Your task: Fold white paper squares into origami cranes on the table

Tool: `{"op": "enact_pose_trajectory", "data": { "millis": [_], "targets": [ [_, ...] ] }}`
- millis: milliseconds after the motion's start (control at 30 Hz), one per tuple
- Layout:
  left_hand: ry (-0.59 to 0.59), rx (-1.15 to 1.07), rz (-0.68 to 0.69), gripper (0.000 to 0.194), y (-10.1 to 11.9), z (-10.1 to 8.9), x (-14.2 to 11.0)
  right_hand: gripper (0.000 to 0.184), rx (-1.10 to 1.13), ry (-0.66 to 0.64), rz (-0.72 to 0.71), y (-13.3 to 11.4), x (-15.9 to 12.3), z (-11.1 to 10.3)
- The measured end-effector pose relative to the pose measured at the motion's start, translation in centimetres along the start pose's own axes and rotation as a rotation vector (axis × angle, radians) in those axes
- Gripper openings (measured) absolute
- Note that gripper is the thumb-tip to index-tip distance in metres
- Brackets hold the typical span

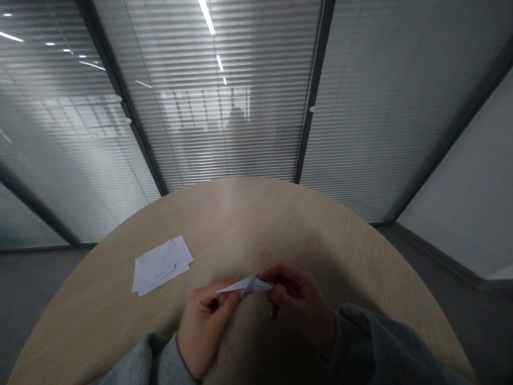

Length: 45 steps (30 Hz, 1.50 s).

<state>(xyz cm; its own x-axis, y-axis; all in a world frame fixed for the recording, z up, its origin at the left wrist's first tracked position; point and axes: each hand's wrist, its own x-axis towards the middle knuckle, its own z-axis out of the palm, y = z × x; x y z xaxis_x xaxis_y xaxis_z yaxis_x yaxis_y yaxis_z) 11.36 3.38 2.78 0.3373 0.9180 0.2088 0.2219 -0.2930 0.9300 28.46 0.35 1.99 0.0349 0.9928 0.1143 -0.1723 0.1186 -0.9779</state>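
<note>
**A:** ok what's going on right up close?

**B:** Left hand [204, 326] and right hand [298, 305] are both pinched tight on a pointy folded white paper [248, 285], held just above the table.

**A:** and further out?

**B:** Loose stack of white paper [162, 266] on the curved wooden table [224, 214], left of the hands. Behind that, a glass partition [228, 107] with blinds.

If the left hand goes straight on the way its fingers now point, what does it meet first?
The folded white paper comes first; the left hand already touches it. The right hand seems next beyond it, though depth is hard to judge from this view.
</note>
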Motion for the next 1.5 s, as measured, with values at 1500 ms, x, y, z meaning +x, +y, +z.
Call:
{"op": "enact_pose_trajectory", "data": {
  "millis": [1500],
  "targets": [
    [0.011, 0.093, 0.070, 0.023, -0.2, 0.3, 0.0, 0.013, -0.276, 0.044, 0.111, -0.9, 0.1, 0.1]
  ]
}}
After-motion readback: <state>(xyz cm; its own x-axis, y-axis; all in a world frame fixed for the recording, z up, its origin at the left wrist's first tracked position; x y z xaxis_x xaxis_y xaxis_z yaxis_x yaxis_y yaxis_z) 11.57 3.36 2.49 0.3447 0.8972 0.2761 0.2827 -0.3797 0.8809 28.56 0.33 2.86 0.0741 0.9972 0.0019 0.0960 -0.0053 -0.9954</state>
